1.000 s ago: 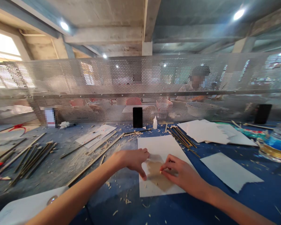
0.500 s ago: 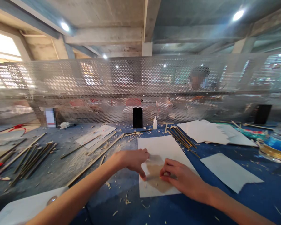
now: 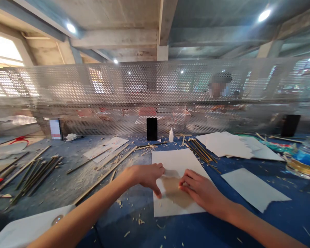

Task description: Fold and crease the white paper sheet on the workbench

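A white sheet of paper (image 3: 167, 158) lies on the blue table in front of me, with the shadows of both hands across it. My left hand (image 3: 151, 177) rests on the sheet's left edge, its thumb stretched away from the fingers, with nothing in its grasp. Over the right half of the sheet is my right hand (image 3: 197, 187), thumb and fingertips pressed together in a pinch. Whatever lies between those fingertips is too small or too hidden to make out.
Thin sticks (image 3: 200, 151) lie beyond the sheet, near a small white bottle (image 3: 171, 135) and a black phone (image 3: 152, 129). More sticks (image 3: 38, 175) and shavings spread leftward. Right are a torn paper (image 3: 255, 189), stacked sheets (image 3: 222, 144) and a large bottle (image 3: 306, 156). A perforated screen (image 3: 134, 86) stands behind.
My right hand has moved slightly away from me and to the right over the sheet, still pinched. A few tiny bits near its fingertips no longer show. My left hand has stayed in place.
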### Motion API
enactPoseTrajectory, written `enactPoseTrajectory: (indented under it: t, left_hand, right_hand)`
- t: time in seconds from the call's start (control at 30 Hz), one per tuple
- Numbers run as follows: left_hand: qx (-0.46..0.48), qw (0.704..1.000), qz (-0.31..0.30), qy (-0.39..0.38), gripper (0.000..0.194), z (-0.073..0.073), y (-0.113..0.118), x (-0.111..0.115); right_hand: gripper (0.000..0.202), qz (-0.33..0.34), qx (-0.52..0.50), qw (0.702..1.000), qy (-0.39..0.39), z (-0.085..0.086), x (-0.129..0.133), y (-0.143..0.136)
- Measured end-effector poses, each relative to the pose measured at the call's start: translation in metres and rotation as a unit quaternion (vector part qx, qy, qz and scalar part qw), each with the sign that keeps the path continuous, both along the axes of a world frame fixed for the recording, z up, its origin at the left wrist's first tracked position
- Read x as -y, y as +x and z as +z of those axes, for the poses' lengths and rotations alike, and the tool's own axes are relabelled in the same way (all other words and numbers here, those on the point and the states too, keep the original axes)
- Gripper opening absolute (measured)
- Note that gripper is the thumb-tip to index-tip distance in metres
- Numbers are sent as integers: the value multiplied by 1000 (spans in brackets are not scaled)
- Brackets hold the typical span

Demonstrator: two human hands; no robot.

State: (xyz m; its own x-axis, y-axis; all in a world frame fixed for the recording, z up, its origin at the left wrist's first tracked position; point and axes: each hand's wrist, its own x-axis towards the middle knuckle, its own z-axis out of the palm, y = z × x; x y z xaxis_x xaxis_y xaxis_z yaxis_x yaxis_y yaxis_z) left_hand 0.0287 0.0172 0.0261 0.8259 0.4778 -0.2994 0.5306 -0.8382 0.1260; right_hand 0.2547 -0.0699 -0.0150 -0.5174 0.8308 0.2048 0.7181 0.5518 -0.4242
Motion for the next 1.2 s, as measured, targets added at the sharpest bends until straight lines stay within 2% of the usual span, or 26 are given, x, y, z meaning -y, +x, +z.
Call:
enactPoseTrajectory:
  t: [0.13,0.2,0.33,0.5,0.67,0.87,1.0,1.13,1.2]
  left_hand:
    - [1,1000,-9,-5,60,1,0,0]
    - [2,1000,-8,-4,60,0,0,0]
    - [-4,1000,-4,7,56,0,1,0]
    - [1,1000,-13,1,59,1,1,0]
    - [8,1000,-7,2,57,-1,-1,-1]
    - [16,1000,-12,-3,59,-4,-2,-3]
    - [2,1000,-8,-6,57,-4,-1,-3]
    - [9,1000,-11,-13,59,-2,-1,-2]
    - [13,1000,-15,-14,58,-2,-1,-2]
  right_hand:
    - [13,55,-25,995,-80,0,5,-4]
    - [14,57,-15,996,-60,-1,5,-4]
    - [16,13,-2,1000,19,-2,0,1]
    - [13,47,-29,996,-69,2,4,-3]
    - [14,13,-19,1000,-14,1,2,-2]
    - [15,51,-17,997,-62,3,6,-6]
    - [14,-3,-33,999,-43,1,2,-3]
    - [10,37,-69,993,-92,0,2,-3]
    - [9,48,-67,993,-85,0,1,-2]
